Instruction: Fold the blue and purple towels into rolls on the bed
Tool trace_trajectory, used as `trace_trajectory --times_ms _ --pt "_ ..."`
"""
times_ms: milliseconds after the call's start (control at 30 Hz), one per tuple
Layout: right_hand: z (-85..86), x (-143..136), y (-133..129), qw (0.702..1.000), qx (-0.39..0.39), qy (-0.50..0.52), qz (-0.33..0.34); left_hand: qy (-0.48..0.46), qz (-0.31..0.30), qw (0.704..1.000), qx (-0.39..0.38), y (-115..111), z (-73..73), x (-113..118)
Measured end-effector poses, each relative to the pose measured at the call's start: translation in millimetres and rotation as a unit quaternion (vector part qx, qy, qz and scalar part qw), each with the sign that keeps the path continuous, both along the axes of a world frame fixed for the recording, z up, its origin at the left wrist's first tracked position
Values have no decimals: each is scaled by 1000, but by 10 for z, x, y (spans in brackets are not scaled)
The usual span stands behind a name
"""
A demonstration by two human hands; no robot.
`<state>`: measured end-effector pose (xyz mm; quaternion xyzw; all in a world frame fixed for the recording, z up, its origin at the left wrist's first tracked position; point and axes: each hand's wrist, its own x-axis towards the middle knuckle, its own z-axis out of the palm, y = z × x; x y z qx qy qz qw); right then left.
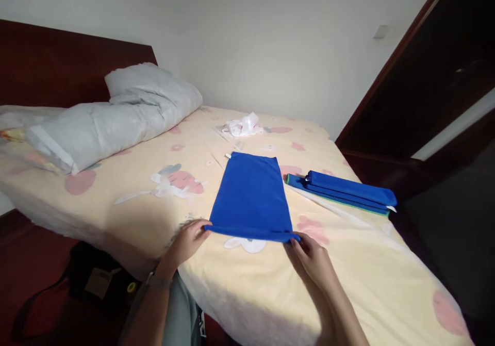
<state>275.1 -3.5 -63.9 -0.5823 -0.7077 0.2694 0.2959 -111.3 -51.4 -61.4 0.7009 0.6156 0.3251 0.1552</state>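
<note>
Where the cloth point(250, 196) lies flat on the bed point(348, 294), its long axis runs straight away from me, and I see its near edge pinched at both corners: the left hand point(188, 243) has its grip clamped on the near-left corner, the right hand point(311, 256) on the near-right. Both hands sit equally near, with the whole cloth stretching beyond them toward the bag point(243, 125); a folded stack point(346, 191) lies to the right, pillows point(112, 116) far left.

Black bag point(96, 279) partly under bed point(135, 217) (label unreadable), quilt point(23, 139) cut by left edge
</note>
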Motion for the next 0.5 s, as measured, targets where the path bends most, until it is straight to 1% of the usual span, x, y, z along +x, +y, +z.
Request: trace_trajectory --times_ms 100,167,233,333,433,500 --pt "87 -82 146 999 -41 1 -29 38 57 997 -46 143 112 81" --pt "136 -118 252 998 -52 -23 -29 75 95 990 -65 277 181 126" --pt "165 -134 337 997 -52 -49 -28 96 121 986 -67 406 224 151" --pt "154 -132 396 996 -43 -66 -52 121 152 979 -68 511 219 170" --pt "116 -116 391 994 -35 -73 -76 150 192 968 -62 506 176 210" --pt "109 -115 387 994 -37 -69 -83 160 197 965 -64 493 166 248"
